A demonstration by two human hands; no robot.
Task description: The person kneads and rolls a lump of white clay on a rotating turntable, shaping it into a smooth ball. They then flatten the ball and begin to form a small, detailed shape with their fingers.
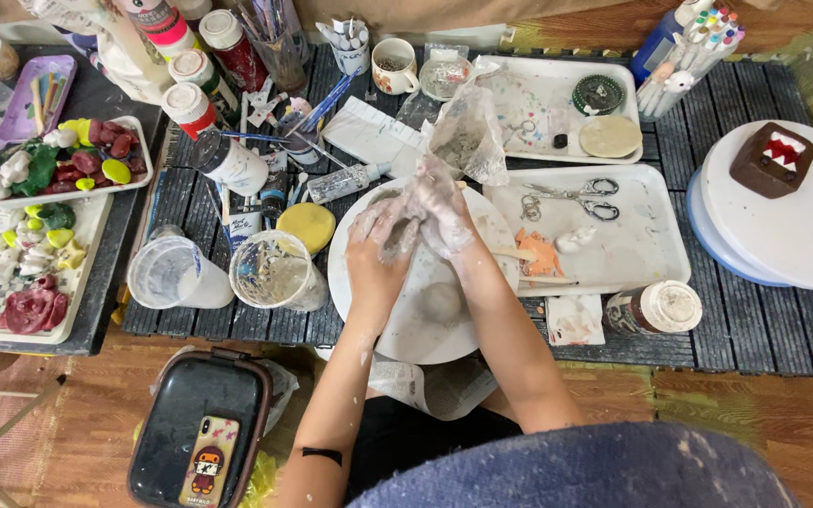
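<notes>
A low dark slatted bench [755, 329] stands on a reddish wooden floor [77, 414], seen from straight above. At the far left a white tray [96, 202] carries small painted clay figures in red, green, yellow and white. In front of it, on the floor, lies a black case [190, 414] with a phone [207, 461] on its lid. Further in stand two clear plastic cups [179, 273], a yellow sponge [306, 226] and a cluster of paint bottles [201, 75] and brushes.

At the middle is a round white turntable [425, 320], smeared with grey slip. Above it the left hand [380, 240] and the right hand [439, 209], both coated in wet clay, press together around a small lump of grey clay [399, 243]. The left hand is cupped under and around the lump, grasping it; the right hand is folded over the left from above, fingers bent, and whether it grips the clay itself cannot be told. The lump is mostly hidden, so its long axis and facing cannot be made out. A second rounded clay piece [442, 303] rests on the turntable below the hands.

To the right a white tray [651, 254] holds scissors [576, 198] and orange scraps [540, 254]. A jar [656, 309] lies near it. At the far right a white round stand [802, 235] bears a brown block figure [772, 158].
</notes>
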